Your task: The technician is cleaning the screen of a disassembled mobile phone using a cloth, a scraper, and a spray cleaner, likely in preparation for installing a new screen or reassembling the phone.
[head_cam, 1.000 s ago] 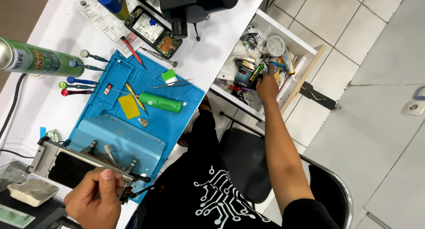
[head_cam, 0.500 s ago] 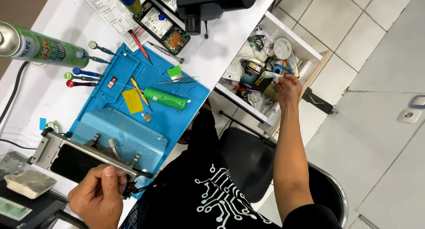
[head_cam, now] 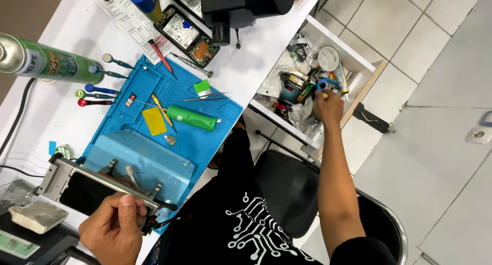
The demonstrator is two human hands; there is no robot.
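Nearest to the camera, the left hand (head_cam: 115,226) is closed around the near end of a metal clamp frame (head_cam: 102,180) that carries a dark phone screen; the fingers curl over the lower bar, and thin dark cables hang out beside the thumb. The frame lies with its long axis across the table, from the hand's side toward the grey corner bracket at the far left, and it rests partly on a pale blue plate at the lower end of the blue repair mat (head_cam: 164,116). Farther along the mat lie a yellow plastic card (head_cam: 154,121), a green-handled tool (head_cam: 192,118), a pair of tweezers (head_cam: 207,97) and a small green tab. Beside the mat's edge a row of small screwdrivers (head_cam: 97,89) lies on the white table (head_cam: 46,121), and a green spray can (head_cam: 48,62) lies on its side above them. Beyond the mat an opened phone (head_cam: 187,34) shows its board and battery. Farthest away, the right hand (head_cam: 328,103) is stretched out into the open white drawer (head_cam: 359,65), well apart from the frame, and its fingertips pinch a small blue ring-shaped object (head_cam: 324,84) among the clutter of tubes and tape rolls; what exactly this object is I cannot tell.
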